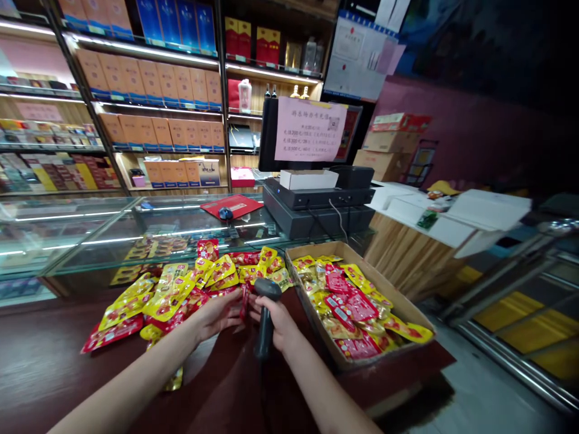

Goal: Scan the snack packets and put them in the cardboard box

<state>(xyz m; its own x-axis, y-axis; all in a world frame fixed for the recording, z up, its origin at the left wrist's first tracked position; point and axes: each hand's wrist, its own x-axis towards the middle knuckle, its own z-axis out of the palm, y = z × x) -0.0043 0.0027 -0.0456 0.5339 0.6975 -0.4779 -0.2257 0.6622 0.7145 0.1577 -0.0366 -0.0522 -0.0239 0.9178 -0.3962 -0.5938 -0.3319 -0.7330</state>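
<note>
Near the middle of the head view, my right hand point(277, 319) is closed round a black handheld scanner point(266, 319), held upright with its head at the top. Just left of it, my left hand point(221, 313) pinches a small red packet point(245, 301) by its edge, close to the scanner. Behind and left of my left hand lies a heap of yellow and red snack packets point(169, 292) on the counter. To the right of my right hand stands an open cardboard box point(312, 325) filled with similar packets point(350, 295).
A glass display counter point(104, 241) runs behind the heap, with a mouse point(225, 213) on a red mat point(244, 206). Behind the box are a cash drawer point(316, 220) and a monitor with a pink sign point(310, 129). The dark red counter's point(45, 374) edge is at the right.
</note>
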